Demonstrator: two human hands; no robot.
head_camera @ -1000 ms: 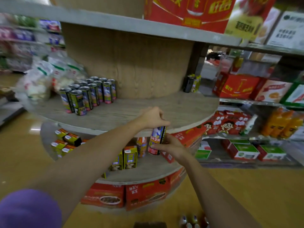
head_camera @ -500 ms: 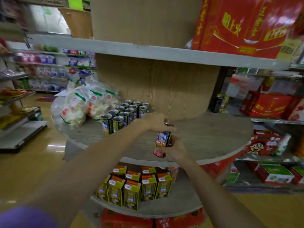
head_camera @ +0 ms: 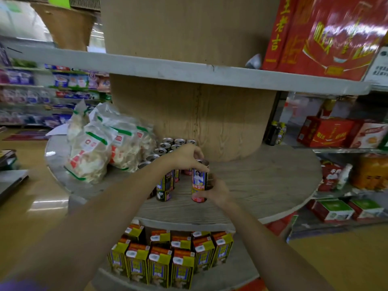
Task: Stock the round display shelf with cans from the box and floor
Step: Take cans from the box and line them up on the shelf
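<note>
A tall can with a blue, white and red label stands upright on the middle tier of the round wooden display shelf. My left hand pinches its top rim from above. My right hand grips its lower side from the right. Just left of it stand several matching cans in rows against the shelf's central wooden column; my left arm hides some of them. No box or floor cans are in view.
Clear bags of white snacks lie on the left of the same tier. Yellow drink cartons fill the tier below. Red gift boxes sit on the upper tier. Store shelves with red cartons stand at the right.
Both hands carried the can up from the shelf's front edge and inward onto the middle tier, beside the rows of cans. The view has come closer to the shelf.
</note>
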